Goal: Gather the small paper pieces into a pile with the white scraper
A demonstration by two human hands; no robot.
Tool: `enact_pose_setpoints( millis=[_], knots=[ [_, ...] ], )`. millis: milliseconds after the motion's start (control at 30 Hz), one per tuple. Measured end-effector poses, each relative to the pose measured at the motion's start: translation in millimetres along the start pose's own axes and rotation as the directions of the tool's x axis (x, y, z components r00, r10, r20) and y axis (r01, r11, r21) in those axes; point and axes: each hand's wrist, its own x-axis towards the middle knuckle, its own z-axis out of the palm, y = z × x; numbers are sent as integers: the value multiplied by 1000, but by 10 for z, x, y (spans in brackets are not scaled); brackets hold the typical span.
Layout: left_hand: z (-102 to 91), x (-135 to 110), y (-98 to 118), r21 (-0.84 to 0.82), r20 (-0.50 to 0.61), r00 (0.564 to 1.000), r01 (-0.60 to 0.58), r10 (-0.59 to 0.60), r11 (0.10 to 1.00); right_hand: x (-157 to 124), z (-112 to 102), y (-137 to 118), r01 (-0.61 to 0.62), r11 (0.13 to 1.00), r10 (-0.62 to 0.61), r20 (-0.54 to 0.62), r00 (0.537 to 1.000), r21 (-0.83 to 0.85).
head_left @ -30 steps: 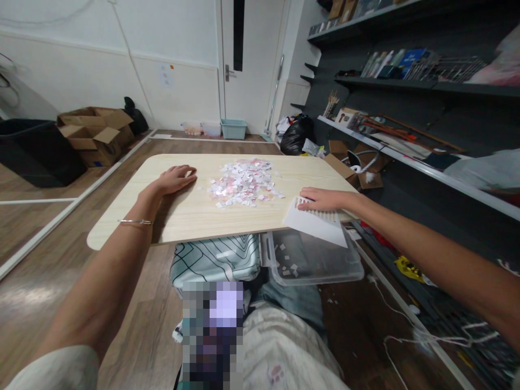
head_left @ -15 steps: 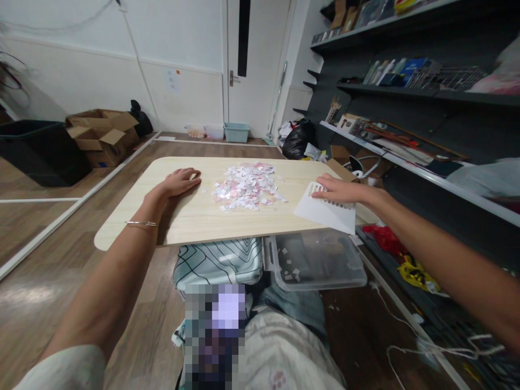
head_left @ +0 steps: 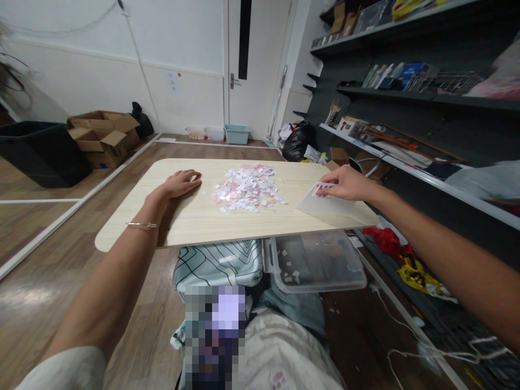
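A heap of small white and pink paper squares lies in the middle of a light wooden tabletop. My left hand rests flat on the table, fingers stretched out, just left of the heap. My right hand grips the ribbed top edge of a white plastic scraper, which is tilted with its lower edge near the table to the right of the heap. A thin bracelet circles my left wrist.
A clear plastic bin with a few paper squares sits on the floor under the table's right front edge, beside a patterned cushion. Dark shelves line the right wall. Cardboard boxes and a black bin stand at the left.
My right hand has lifted the scraper from the table's right front corner and carried it up and slightly forward, tilting it more upright. My left hand has stayed put.
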Motion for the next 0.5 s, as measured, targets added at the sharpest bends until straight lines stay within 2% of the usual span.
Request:
enact_pose_setpoints(
  millis=[167,300,400,500],
  knots=[
    [8,-4,1,0,8,1000,14,-14,1000,-52,55,24,-25,999,26,37,999,-21],
    [8,-8,12,-2,-14,1000,11,-11,1000,-94,136,-37,-31,981,65,173,983,-192],
    [6,-14,25,-5,-25,1000,1,-1,1000,-101,168,-71,-36,954,92,175,980,-298],
    [7,-18,32,0,-19,1000,6,-6,1000,-74,146,-54,-10,957,73,206,976,-289]
  ],
)
